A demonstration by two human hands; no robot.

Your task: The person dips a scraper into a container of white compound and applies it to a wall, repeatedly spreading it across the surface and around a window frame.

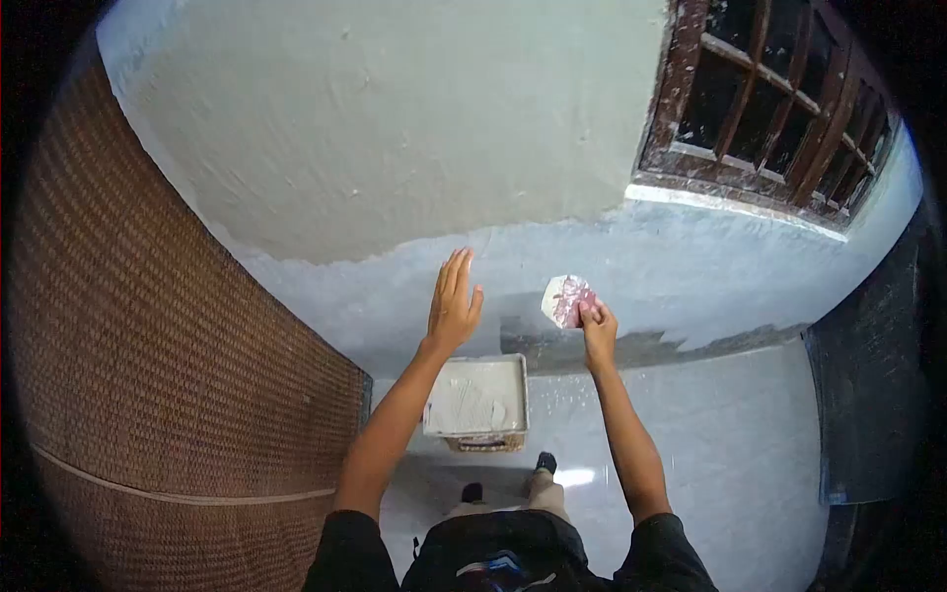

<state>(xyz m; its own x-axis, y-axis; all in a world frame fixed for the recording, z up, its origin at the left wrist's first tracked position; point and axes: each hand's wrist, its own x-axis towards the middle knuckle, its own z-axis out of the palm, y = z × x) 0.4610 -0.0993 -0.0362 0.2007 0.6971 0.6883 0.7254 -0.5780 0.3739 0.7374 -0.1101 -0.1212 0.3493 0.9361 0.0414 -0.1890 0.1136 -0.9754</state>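
Note:
My right hand grips a flat pinkish scraper by its lower edge, thumb on top. White putty is smeared over much of its face. My left hand is raised with fingers stretched out and thumb apart, overlapping the lower wall in this view and holding nothing. Behind and around both hands is the wall, coated in greyish-beige above and pale bluish-white below. Under my left hand, a square tub of creamy white putty sits on top of a crate.
A woven mat stands along the left side. At upper right is a brown-framed window with a white sill. A dark panel leans at the right. Small white specks mark the tiled floor near the wall's base.

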